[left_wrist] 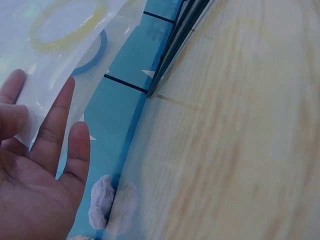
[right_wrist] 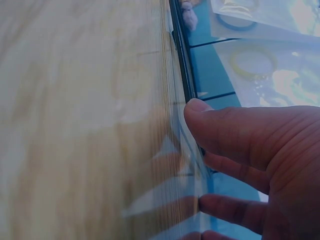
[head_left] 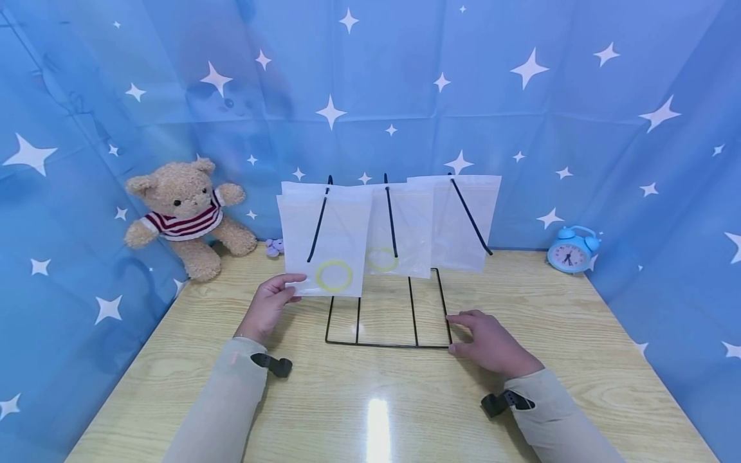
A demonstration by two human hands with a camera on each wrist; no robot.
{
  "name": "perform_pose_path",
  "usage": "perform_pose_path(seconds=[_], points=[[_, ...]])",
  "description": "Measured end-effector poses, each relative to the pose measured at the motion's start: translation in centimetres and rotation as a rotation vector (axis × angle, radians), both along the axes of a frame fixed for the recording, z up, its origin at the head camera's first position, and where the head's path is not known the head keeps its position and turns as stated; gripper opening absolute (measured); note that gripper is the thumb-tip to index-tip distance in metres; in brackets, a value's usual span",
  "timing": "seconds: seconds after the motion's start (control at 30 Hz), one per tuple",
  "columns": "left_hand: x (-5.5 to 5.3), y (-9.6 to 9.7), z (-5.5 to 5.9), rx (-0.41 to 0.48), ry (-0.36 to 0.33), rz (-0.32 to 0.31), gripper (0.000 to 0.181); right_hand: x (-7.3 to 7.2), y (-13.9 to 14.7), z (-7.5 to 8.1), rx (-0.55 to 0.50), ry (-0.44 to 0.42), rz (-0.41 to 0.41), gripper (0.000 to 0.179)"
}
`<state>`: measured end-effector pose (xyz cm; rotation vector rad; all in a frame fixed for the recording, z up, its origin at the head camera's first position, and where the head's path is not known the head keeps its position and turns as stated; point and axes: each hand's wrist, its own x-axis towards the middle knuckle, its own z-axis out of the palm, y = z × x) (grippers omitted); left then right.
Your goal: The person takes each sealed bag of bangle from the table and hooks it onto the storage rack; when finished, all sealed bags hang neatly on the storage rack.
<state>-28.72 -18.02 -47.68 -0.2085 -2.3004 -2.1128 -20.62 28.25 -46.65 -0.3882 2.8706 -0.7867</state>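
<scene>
Clear plastic bags hang from the prongs of a black wire rack point(head_left: 388, 345). My left hand point(head_left: 269, 305) pinches the lower left corner of the front left bag point(head_left: 347, 225), with thumb and fingers on either side of it. A yellow ring point(head_left: 351, 276) is inside that bag. Behind it, in the left wrist view, a blue ring point(left_wrist: 97, 55) shows. The middle bag point(head_left: 412, 225) also has a yellow ring point(head_left: 382, 249); no ring is visible in the right bag point(head_left: 477, 206). My right hand point(head_left: 489, 341) holds the rack's front right base corner, the thumb on the bar.
A teddy bear point(head_left: 185, 218) in a striped top sits at the back left. Near it lies a small purple plush toy point(head_left: 273, 247). A blue alarm clock point(head_left: 570, 251) stands at the back right, before a blue star curtain point(head_left: 393, 77).
</scene>
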Motion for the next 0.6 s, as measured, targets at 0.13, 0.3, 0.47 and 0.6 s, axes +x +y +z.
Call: perform_pose_path(seconds=[0.13,0.3,0.47,0.6], points=[[0.11,-0.04,0.04,0.007,0.026,-0.009,0.031,0.01,-0.02,0.11,0.003,0.005,0.006,0.064],[0.08,0.01,0.04,0.014,0.025,-0.012,0.031,0.01,0.01,0.08,0.004,0.012,0.008,0.064],[-0.01,0.03,0.07,0.011,-0.004,-0.004,0.032,0.03,-0.01,0.05,0.010,0.029,0.007,0.063],[-0.02,0.02,0.08,0.012,-0.006,-0.006,0.032,0.02,-0.02,0.01,0.019,0.038,0.010,0.063]])
